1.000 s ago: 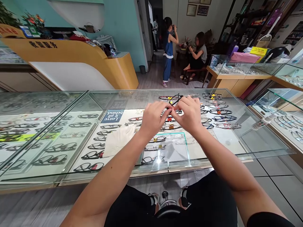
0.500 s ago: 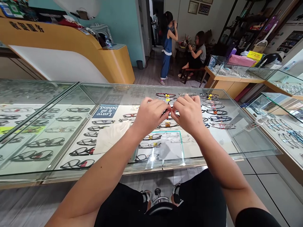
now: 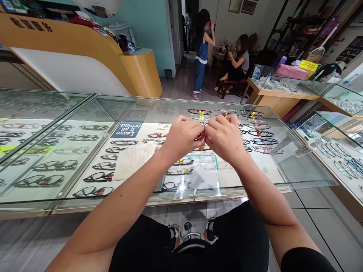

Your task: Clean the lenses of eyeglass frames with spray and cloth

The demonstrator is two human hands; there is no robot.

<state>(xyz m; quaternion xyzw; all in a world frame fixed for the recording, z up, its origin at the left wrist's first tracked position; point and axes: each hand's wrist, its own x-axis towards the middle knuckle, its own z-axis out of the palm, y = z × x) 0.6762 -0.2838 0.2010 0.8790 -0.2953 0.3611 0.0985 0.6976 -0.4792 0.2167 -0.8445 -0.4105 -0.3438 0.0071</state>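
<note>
Above the glass display case (image 3: 244,189), my left hand (image 3: 184,136) and my right hand (image 3: 225,138) meet at their fingertips, with the fingers curled in. Whatever they pinch between them is mostly hidden; a thin dark edge shows by my left fingers, and I cannot make out what it is. Rows of eyeglasses (image 3: 93,192) lie under the glass. A cream cloth (image 3: 133,162) rests left of my hands, near a blue printed card (image 3: 126,129).
Beyond the case a person (image 3: 202,49) stands and another person (image 3: 241,60) sits on a bench. A yellow-fronted counter (image 3: 144,71) is at the back left. More glass cases (image 3: 286,88) stand on the right, with a pink package (image 3: 292,71) on top.
My hands have drawn slightly closer, so their fingers now touch. The dark piece that arched above them is less visible. The view has shifted a little.
</note>
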